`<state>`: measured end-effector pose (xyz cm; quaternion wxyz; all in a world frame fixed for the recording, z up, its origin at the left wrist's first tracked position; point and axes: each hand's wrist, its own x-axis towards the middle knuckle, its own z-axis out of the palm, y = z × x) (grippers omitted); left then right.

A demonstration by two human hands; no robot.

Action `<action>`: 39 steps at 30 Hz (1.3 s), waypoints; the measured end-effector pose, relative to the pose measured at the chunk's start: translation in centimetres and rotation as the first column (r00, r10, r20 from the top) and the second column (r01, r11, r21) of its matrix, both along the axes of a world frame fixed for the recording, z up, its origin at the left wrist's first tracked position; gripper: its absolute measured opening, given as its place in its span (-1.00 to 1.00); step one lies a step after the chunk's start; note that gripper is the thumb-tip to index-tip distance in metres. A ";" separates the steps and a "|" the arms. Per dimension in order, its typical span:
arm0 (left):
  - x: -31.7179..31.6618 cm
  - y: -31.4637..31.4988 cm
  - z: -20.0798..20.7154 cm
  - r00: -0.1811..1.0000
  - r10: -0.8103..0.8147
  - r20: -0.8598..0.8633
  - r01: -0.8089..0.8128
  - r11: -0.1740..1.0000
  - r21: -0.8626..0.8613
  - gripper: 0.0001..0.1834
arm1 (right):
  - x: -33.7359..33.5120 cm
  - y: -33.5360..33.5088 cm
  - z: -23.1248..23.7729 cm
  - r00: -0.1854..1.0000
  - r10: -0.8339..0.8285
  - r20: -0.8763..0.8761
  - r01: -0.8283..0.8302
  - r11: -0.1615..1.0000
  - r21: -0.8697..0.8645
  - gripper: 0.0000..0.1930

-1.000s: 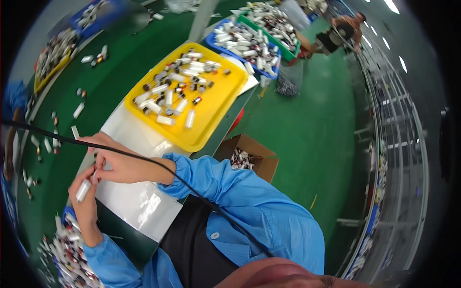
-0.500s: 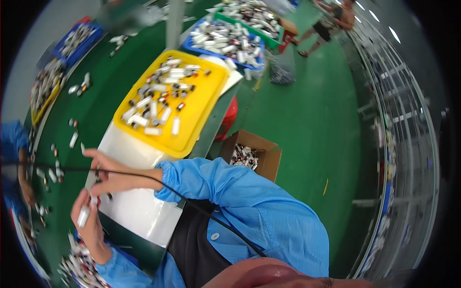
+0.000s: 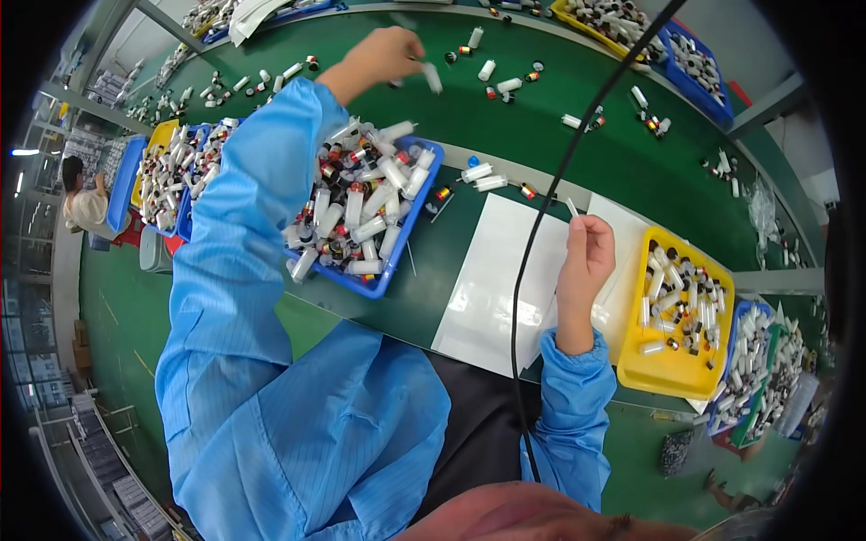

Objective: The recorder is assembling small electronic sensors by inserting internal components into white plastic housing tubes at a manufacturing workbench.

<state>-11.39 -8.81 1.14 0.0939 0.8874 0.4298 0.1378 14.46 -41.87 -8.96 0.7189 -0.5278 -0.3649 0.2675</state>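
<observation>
My left hand [image 3: 383, 56] reaches out over the green work surface [image 3: 397, 104], its fingers curled. At its fingertips is a small whitish plastic bottle [image 3: 433, 78], slightly blurred. Below that arm stands a blue tray [image 3: 383, 279] heaped with similar bottles and dark-capped pieces. My right hand [image 3: 586, 261] is raised above white sheets [image 3: 496, 288], thumb and finger pinched on a thin white stick-like piece [image 3: 572, 207]. Several bottles, among them a clear-white one [image 3: 492, 183], lie just beyond the sheets.
At the right sits a yellow tray [image 3: 640, 370] with bottles and caps spread in it. A black cable [image 3: 517, 316] crosses in front of the sheets. More bottle-filled trays line both sides and the far edge. A person [image 3: 84, 203] is at the far left.
My view has swung round to the left. My hands were close together over the white sheet; now they are far apart, the left one stretched out over the green surface with the bottle.
</observation>
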 end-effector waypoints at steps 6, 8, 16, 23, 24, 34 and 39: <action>-5.5 9.1 -2.6 0.731 0.103 -0.675 -0.365 0.894 -0.259 -0.54 | 0.2 0.0 -0.3 0.997 -0.071 0.022 0.071 0.997 -0.012 -0.94; -5.5 12.1 -5.3 0.804 0.169 -0.570 -0.317 0.933 -0.171 -0.46 | 0.3 0.0 -0.5 0.997 -0.074 0.032 0.074 0.997 -0.006 -0.95; -5.3 26.2 -21.7 0.874 -0.096 -0.476 0.315 0.858 0.405 -0.61 | 1.3 0.2 -3.6 0.970 -0.099 0.222 0.108 0.994 -0.029 -0.91; -6.9 29.3 -20.0 0.917 -0.386 -0.106 0.322 0.868 -0.378 -0.76 | 0.9 -0.6 -0.9 0.979 -0.059 0.193 0.055 0.998 0.027 -0.85; -8.6 28.6 -18.9 0.933 0.147 0.329 0.206 0.532 -0.821 -0.68 | 0.4 -0.1 -1.4 0.996 0.013 0.087 -0.018 0.998 0.057 -0.84; -0.1 4.4 1.2 0.547 0.592 0.592 0.692 0.079 -0.718 -0.74 | 0.8 -1.9 0.8 0.965 -0.068 0.253 0.028 0.987 0.159 -0.78; 4.3 -9.9 -1.3 0.491 0.531 0.690 0.871 -0.299 -0.390 -0.57 | 0.3 -2.2 0.8 0.930 -0.066 0.363 -0.029 0.968 0.251 -0.39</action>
